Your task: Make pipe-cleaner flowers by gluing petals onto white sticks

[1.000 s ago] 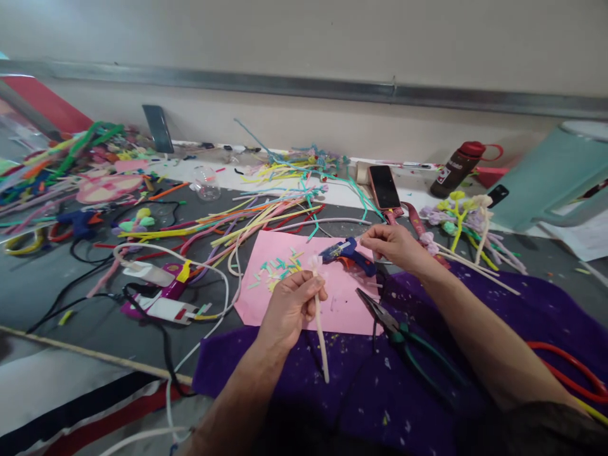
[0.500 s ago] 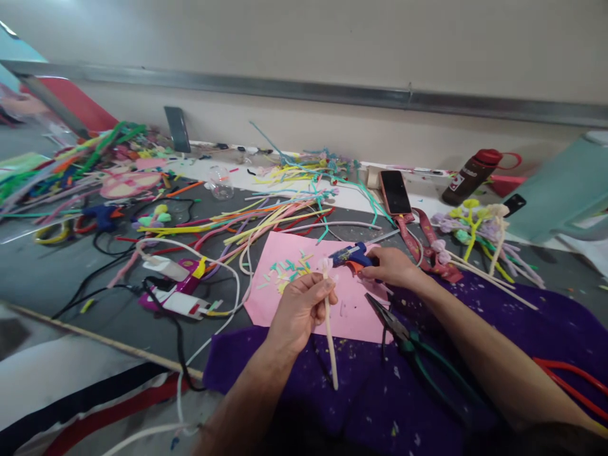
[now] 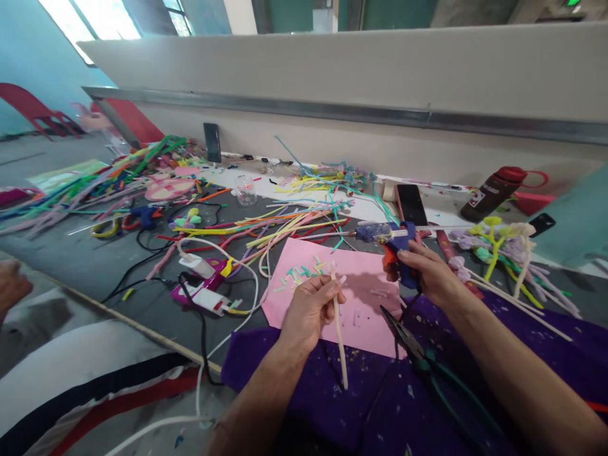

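My left hand [image 3: 311, 310] pinches a cream pipe cleaner [image 3: 341, 345] near its top, its long end hanging down. Small pale pieces show at the tip above my fingers. To the right, my right hand [image 3: 425, 266] grips a blue hot glue gun [image 3: 387, 235] with an orange trigger, its nozzle pointing left. The gun is held apart from the pipe cleaner. Below both hands lies a pink sheet [image 3: 289, 316] scattered with short cut bits [image 3: 299, 275] in green, yellow and lilac. Long-nose pliers [image 3: 413, 345] with green handles rest on the purple cloth [image 3: 266, 354].
Loose pipe cleaners [image 3: 285, 221] spread behind the sheet. A purple power strip [image 3: 221, 275] with cables lies left. A phone [image 3: 411, 206], a dark bottle [image 3: 494, 193] and pipe-cleaner flowers [image 3: 498, 244] stand or lie right. Another person's hand [image 3: 14, 285] shows at the left edge.
My right hand has lifted the glue gun up and away from the pipe cleaner's tip. The view has shifted left and upward, bringing another person's hand into sight.
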Demonstrator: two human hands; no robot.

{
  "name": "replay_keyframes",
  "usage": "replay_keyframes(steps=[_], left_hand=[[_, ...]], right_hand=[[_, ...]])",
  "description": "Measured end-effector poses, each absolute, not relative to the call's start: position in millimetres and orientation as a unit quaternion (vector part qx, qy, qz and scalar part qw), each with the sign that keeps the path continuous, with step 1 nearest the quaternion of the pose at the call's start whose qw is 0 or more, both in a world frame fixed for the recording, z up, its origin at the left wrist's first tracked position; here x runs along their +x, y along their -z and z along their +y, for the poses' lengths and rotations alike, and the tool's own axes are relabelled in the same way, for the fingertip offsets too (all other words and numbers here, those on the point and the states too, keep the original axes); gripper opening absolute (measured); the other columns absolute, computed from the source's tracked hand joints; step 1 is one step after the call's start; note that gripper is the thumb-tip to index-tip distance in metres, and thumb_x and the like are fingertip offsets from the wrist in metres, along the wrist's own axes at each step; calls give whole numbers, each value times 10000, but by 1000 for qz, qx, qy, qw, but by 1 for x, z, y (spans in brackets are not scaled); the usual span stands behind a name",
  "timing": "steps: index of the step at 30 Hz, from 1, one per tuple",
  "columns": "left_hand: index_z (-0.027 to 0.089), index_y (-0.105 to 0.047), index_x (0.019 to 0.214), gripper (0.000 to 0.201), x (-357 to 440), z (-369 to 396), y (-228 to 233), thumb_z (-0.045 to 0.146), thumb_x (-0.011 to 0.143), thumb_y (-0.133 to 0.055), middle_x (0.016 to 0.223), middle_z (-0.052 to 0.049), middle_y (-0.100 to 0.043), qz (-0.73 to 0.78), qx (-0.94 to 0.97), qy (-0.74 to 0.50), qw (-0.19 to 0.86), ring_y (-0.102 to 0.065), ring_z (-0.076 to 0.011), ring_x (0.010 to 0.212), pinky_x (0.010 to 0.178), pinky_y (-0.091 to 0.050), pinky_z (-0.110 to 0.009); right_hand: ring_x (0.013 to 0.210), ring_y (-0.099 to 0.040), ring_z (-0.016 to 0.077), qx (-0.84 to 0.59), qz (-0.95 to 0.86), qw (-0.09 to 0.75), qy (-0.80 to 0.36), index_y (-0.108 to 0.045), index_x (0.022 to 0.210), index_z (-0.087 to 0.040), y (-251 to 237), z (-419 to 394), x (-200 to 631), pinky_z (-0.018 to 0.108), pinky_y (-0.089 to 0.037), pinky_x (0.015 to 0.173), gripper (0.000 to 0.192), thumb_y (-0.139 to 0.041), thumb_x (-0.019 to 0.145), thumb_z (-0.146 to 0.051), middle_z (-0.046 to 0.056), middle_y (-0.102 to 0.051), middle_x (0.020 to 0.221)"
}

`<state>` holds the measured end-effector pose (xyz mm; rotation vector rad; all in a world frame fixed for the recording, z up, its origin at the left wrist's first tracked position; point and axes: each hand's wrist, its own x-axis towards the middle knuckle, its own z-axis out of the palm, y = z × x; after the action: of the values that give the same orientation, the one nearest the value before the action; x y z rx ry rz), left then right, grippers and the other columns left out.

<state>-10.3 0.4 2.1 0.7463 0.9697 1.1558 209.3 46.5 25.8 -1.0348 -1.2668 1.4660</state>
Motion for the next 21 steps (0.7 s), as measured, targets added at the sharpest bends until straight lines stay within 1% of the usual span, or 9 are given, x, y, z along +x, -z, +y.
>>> replay_keyframes(steps=[2,5,7,10,14,16,21], left_hand=[[120,-579,563,240,-12,1,-3,310,676,-672,466,33,-541,429,327,-518,664,-362,-5,311,314,-224,-138],[121,-582,569,249,-13,2,-4,327,671,-677,473,31,-554,432,326,-527,655,-355,-6,306,315,-235,-145],[124,-578,581,248,-14,2,-4,330,672,-680,488,32,-563,439,328,-533,645,-362,-6,307,316,-242,-145],[123,-576,597,253,-14,2,-3,339,679,-679,505,29,-572,446,337,-540,629,-377,-7,314,322,-253,-140],[127,-582,643,244,-15,2,-2,349,682,-678,534,22,-595,441,340,-550,623,-387,-10,323,330,-266,-138],[126,-577,640,251,-15,3,-2,350,677,-684,528,24,-590,442,343,-553,617,-378,-7,321,328,-255,-137],[124,-563,626,255,-15,3,-1,344,692,-674,536,19,-595,449,360,-558,598,-380,-5,329,338,-251,-136]], right_hand=[[619,-602,166,-408,-546,429,-593,-646,837,-149,-34,38,207,266,-450,578,201,-600,725,-310,49,-657,679],[556,-572,158,-384,-590,372,-605,-667,882,-136,-46,24,202,257,-429,518,244,-572,750,-318,59,-657,636],[536,-551,142,-400,-622,346,-578,-663,918,-144,-52,16,197,245,-421,501,246,-560,777,-316,51,-655,651],[572,-550,128,-440,-669,320,-506,-663,907,-152,-57,5,189,228,-434,535,228,-550,802,-320,43,-654,728],[633,-555,135,-453,-716,321,-423,-642,967,-175,-58,-5,185,222,-435,564,258,-521,830,-358,30,-641,793],[657,-555,142,-456,-735,318,-389,-640,959,-182,-57,-8,186,220,-427,561,255,-508,840,-365,28,-636,796],[653,-549,144,-454,-755,307,-359,-616,933,-169,-57,-13,185,214,-424,536,259,-470,862,-371,30,-624,794]])
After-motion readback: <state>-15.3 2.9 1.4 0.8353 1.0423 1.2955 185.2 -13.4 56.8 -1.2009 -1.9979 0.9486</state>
